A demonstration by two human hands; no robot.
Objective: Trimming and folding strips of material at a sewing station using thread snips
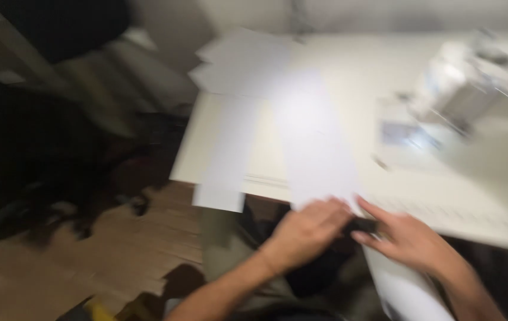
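- At the near edge of the table (337,53), both hands meet over the end of a long white strip (313,142).
- Left hand (304,232): curled, fingers bent onto the strip's near end where it passes the table edge; blur hides whether it truly pinches the strip.
- Right hand (405,238): just right of the left hand, fingers stretched flat toward it, touching a small dark object (364,226) between the two hands; I cannot tell if it grips it.
- Strip: runs away from the left hand across the table to a pile of white sheets (242,59) at the far corner.
- Second strip (227,154): lies left of the first, its near end hanging over the edge, apart from both hands.
- Sewing machine (468,83): well beyond the right hand, badly blurred.
- Wooden floor (87,249): below and left of the left forearm.
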